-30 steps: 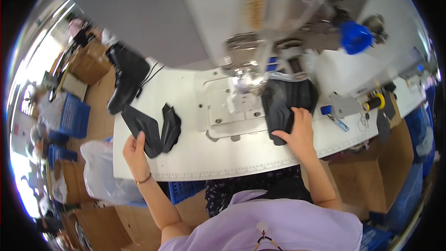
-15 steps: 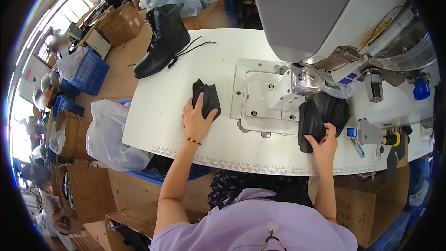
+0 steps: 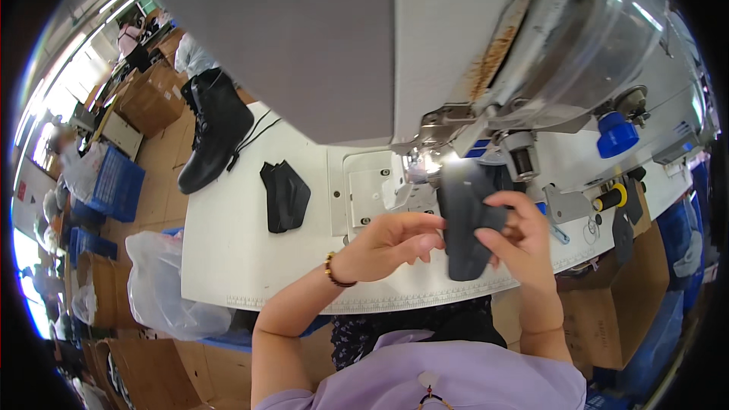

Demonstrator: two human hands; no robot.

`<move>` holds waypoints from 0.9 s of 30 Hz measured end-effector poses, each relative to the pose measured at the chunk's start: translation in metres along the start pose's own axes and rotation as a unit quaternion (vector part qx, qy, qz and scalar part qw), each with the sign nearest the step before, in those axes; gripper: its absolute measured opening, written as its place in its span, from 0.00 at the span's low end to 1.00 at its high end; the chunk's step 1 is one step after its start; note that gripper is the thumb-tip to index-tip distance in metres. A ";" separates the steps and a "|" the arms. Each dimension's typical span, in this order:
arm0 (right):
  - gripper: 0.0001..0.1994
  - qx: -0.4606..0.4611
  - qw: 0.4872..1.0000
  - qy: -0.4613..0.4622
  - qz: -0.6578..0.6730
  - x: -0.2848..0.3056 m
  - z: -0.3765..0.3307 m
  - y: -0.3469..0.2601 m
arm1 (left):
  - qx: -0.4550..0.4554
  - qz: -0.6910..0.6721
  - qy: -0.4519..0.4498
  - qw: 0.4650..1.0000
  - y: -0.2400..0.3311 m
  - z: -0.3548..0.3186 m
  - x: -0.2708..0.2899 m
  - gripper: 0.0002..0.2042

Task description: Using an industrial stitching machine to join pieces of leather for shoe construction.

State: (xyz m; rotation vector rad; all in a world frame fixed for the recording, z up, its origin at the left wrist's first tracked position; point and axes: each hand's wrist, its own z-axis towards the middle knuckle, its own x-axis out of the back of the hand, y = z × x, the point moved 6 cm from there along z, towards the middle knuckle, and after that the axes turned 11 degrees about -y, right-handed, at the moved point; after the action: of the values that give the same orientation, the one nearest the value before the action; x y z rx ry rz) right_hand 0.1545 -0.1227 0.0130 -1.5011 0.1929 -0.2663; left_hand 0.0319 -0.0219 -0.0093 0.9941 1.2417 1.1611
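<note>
The right hand (image 3: 527, 249) is pinching a black piece (image 3: 463, 231) over the white table (image 3: 235, 258), between the machine (image 3: 326, 45) and the ruler-marked front edge (image 3: 357, 306); the left hand (image 3: 377, 248), fingers parted, is pointing at its left side. Printing is showing faintly on a cardboard box (image 3: 626, 304).

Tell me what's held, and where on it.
Right hand: a black piece, by its right edge. Left hand: at its left edge, hold unclear.

Dark grey panel (image 3: 462, 237), black boot (image 3: 216, 125), white tabletop (image 3: 216, 250), lilac shirt (image 3: 456, 376), pale-flecked dark garment (image 3: 361, 342)
</note>
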 end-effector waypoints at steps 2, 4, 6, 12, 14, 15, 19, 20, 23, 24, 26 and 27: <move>0.19 0.026 0.996 -0.072 0.044 -0.012 0.016 -0.004 | 0.026 0.028 -0.042 0.998 0.001 0.015 -0.003 0.13; 0.20 0.066 0.984 -0.122 -0.109 -0.011 0.021 -0.028 | 0.059 -0.068 0.098 0.991 0.003 0.016 0.010 0.13; 0.21 0.105 0.945 -0.173 -0.257 -0.020 0.024 -0.042 | 0.051 -0.081 0.122 0.988 -0.003 0.013 0.023 0.13; 0.21 0.220 0.758 -0.111 -0.603 -0.039 0.033 -0.040 | 0.004 0.011 0.208 0.978 0.012 0.017 0.034 0.13; 0.21 0.193 0.766 -0.123 -0.600 -0.040 0.035 -0.038 | 0.029 0.051 0.230 0.971 0.012 0.016 0.040 0.12; 0.21 0.198 0.766 -0.118 -0.601 -0.039 0.034 -0.038 | 0.029 0.053 0.229 0.972 0.011 0.018 0.041 0.12; 0.21 0.216 0.754 -0.102 -0.612 -0.039 0.031 -0.040 | -0.001 0.016 0.238 0.971 0.006 0.018 0.043 0.12; 0.20 0.219 0.757 -0.103 -0.607 -0.039 0.031 -0.041 | -0.002 0.023 0.240 0.970 0.005 0.018 0.043 0.12; 0.19 0.194 0.765 -0.110 -0.604 -0.039 0.033 -0.041 | -0.019 0.013 0.245 0.969 0.006 0.017 0.042 0.12; 0.19 0.193 0.766 -0.109 -0.604 -0.039 0.033 -0.041 | -0.018 0.014 0.244 0.970 0.006 0.017 0.041 0.12; 0.19 0.224 0.776 -0.097 -0.582 -0.038 0.033 -0.044 | -0.026 0.037 0.254 0.966 0.008 0.017 0.042 0.12; 0.19 0.223 0.776 -0.096 -0.582 -0.038 0.034 -0.044 | -0.025 0.036 0.253 0.966 0.009 0.018 0.041 0.12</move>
State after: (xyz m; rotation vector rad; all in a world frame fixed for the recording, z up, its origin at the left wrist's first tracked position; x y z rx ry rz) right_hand 0.1257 -0.0812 0.0572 -0.9759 -0.9635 -1.0598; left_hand 0.0471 0.0206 -0.0056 0.7290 1.5725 1.5584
